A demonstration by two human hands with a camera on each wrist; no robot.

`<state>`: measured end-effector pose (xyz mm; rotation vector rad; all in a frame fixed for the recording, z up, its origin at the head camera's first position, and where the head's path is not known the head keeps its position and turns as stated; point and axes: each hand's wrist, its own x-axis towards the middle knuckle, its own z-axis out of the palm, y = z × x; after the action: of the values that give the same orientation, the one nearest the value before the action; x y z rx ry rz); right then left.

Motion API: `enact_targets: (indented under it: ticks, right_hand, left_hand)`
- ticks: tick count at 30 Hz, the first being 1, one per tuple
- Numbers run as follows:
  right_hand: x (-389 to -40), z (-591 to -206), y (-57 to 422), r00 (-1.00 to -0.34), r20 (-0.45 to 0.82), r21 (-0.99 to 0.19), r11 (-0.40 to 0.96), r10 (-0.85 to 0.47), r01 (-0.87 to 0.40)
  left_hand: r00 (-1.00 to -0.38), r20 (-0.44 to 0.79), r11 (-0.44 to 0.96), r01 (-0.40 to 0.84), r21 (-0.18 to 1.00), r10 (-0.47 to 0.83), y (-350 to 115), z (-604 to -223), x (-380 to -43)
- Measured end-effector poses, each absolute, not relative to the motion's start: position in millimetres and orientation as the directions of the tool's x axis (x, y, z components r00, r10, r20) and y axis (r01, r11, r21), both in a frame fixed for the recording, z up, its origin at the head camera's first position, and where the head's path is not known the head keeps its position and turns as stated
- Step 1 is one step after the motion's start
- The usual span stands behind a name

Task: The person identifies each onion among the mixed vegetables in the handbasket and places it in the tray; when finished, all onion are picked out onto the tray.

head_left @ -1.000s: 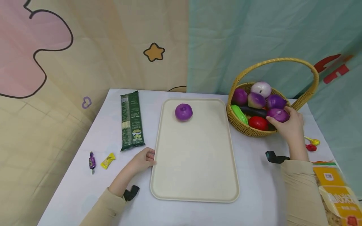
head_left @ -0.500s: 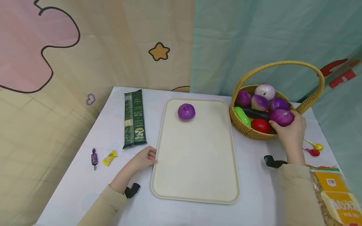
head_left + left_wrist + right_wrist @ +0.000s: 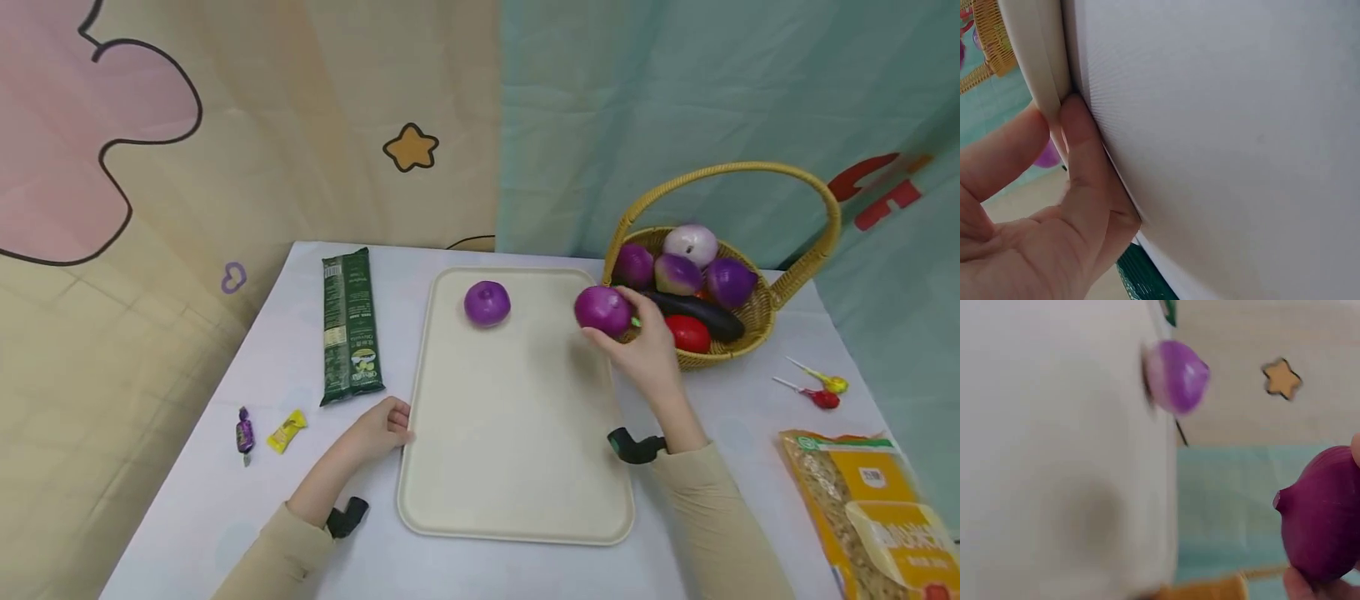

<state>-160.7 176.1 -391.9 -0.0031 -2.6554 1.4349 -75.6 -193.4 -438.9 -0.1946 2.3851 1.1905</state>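
Observation:
My right hand (image 3: 645, 354) holds a purple onion (image 3: 602, 311) above the right edge of the cream tray (image 3: 517, 450), in front of the wicker basket (image 3: 761, 321). In the right wrist view the onion (image 3: 1322, 515) shows its pointed tip, with fingertips at its side. At the tray's left edge, my left hand (image 3: 380, 429) pinches the rim; the left wrist view shows thumb and finger on either side of the tray's rim (image 3: 1035, 50). A second purple onion (image 3: 487, 303) sits near the tray's far end.
In the basket lie an eggplant (image 3: 697, 314), a tomato (image 3: 688, 333) and several purple-and-white vegetables. A green packet (image 3: 351, 329) and two wrapped candies, purple (image 3: 244, 433) and yellow (image 3: 287, 430), lie left. Two lollipops (image 3: 823, 398) and an orange-yellow bag (image 3: 873, 508) lie right.
My right hand has lifted the onion out of the basket and carried it left to over the tray's edge. The eggplant in the basket has shifted. My left hand stays at the rim.

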Motion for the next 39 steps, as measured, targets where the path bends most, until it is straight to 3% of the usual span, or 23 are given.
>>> enact_targets:
  ticks: [5, 20, 31, 39]
  right_hand:
    - [-186.3, -419.1, 128.9, -0.999, -0.047, -0.838, 0.544, -0.007, 0.036]
    - [-233.6, -452.6, 109.2, -0.996, -0.079, -0.818, 0.568, 0.044, 0.09]
    - [-236.0, -451.5, 114.7, -0.989, -0.146, -0.792, 0.595, 0.03, 0.135]
    - [-208.2, -418.6, 130.3, -0.998, -0.056, -0.82, 0.572, -0.022, 0.034]
  left_hand:
    - [-0.887, -0.461, 0.597, -0.351, 0.721, 0.036, -194.6, -440.5, -74.4]
    - [-0.898, -0.44, 0.521, -0.373, 0.768, 0.007, -188.6, -447.8, -71.0]
    - [-0.897, -0.442, 0.539, -0.363, 0.76, 0.019, -188.5, -445.9, -74.4]
    - [-0.898, -0.439, 0.558, -0.353, 0.751, 0.023, -189.5, -443.2, -72.1]
